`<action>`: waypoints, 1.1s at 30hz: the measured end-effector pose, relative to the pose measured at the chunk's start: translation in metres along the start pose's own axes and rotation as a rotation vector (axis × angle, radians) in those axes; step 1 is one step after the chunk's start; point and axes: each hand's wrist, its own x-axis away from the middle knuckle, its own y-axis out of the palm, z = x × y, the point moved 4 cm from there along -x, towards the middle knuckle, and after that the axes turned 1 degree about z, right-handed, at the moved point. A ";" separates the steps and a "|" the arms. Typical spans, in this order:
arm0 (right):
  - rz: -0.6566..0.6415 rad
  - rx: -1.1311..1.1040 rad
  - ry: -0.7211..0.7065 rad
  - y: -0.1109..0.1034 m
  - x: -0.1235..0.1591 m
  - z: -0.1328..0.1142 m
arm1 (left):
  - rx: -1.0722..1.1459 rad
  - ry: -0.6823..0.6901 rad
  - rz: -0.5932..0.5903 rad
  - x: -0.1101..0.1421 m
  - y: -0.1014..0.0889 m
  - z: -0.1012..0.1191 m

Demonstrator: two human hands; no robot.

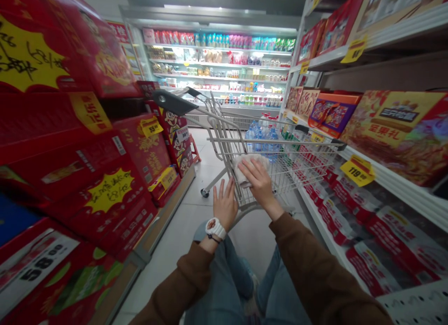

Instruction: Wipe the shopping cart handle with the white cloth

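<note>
My right hand [259, 181] lies over a soft white package [249, 169] inside the top of a wire shopping cart [280, 171], its fingers curled on the package. My left hand [225, 204] stands upright with its fingers apart, against the cart's near wire wall or just behind it, holding nothing. A white wristwatch [215, 228] sits on my left wrist. Several clear bottles of water [261, 138] lie deeper in the cart. Brown sleeves cover both forearms, and my jeans-clad legs show below.
Stacked red gift boxes [87, 166] line the left of the aisle, and shelves of boxed goods [395, 133] with yellow price tags run along the right. A lit refrigerated display case [219, 68] stands at the far end. Pale floor tiles [196, 222] run between them.
</note>
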 end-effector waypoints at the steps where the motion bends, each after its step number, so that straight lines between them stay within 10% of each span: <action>1: -0.001 0.005 -0.016 0.003 -0.010 -0.004 | -0.008 0.004 0.002 -0.002 -0.003 -0.002; 11: -0.053 0.012 0.022 0.045 0.045 -0.011 | -0.050 0.021 0.065 -0.016 -0.039 -0.022; 18: 0.041 0.035 0.022 0.022 -0.008 -0.005 | -0.071 0.048 0.117 -0.042 -0.063 -0.016; 25: -0.043 0.021 0.026 0.029 0.021 -0.006 | -0.072 0.052 0.118 -0.051 -0.067 -0.014; 33: 0.050 0.004 0.013 0.026 -0.014 -0.006 | -0.061 0.044 0.135 -0.056 -0.072 -0.019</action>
